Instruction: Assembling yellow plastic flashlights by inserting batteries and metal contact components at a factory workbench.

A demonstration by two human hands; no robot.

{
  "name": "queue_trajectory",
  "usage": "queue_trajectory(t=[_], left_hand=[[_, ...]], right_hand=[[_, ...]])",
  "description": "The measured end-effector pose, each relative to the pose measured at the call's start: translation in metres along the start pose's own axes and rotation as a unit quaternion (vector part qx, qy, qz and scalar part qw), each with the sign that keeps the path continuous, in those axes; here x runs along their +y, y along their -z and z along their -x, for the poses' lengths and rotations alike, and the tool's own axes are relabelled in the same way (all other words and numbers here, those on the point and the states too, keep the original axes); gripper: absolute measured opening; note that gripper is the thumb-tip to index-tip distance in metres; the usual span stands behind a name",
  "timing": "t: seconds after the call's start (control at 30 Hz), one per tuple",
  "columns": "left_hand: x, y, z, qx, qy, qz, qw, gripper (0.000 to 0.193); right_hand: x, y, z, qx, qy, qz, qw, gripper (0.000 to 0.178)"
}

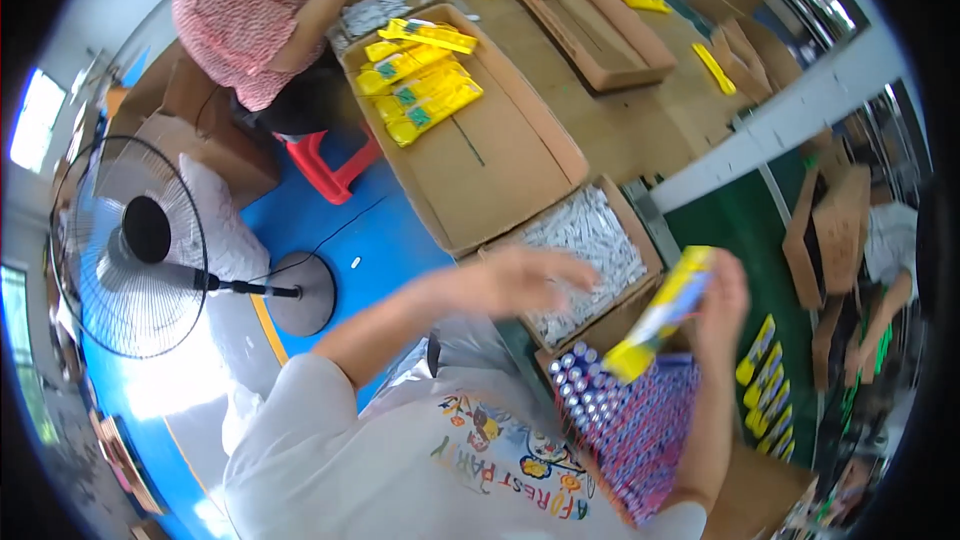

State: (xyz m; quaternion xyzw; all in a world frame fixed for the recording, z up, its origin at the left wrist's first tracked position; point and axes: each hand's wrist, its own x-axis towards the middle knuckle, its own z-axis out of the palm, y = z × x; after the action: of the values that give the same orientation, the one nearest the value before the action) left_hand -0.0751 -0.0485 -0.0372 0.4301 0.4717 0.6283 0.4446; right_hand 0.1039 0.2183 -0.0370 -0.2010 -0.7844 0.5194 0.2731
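My right hand point(722, 302) holds a yellow packet point(664, 312) tilted over a box of upright blue and purple batteries point(630, 420). My left hand point(525, 278) is blurred, fingers spread, holding nothing, above the edge of a cardboard box of small white wrapped pieces point(585, 240). My white printed shirt fills the lower middle.
A large flat cardboard tray point(500, 155) holds yellow packets point(420, 90) at its far end. A person in a pink patterned top point(245, 20) sits on a red stool point(330, 165). A standing fan point(140, 250) is at left. More yellow packets point(765, 390) lie right, near another person point(885, 260).
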Motion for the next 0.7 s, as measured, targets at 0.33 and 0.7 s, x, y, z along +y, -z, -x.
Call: queue_trajectory(t=[0.33,0.7], left_hand=[[-0.015,0.208,-0.014,0.258,0.214,-0.783,0.524,0.033],[0.020,-0.035,-0.035,0.078,0.184,0.324,0.925,0.040]], right_hand=[[0.217,0.252,-0.070,-0.020,-0.151,0.646,0.748,0.022],[-0.072,-0.037,0.026,-0.162,0.455,0.300,0.822,0.043]])
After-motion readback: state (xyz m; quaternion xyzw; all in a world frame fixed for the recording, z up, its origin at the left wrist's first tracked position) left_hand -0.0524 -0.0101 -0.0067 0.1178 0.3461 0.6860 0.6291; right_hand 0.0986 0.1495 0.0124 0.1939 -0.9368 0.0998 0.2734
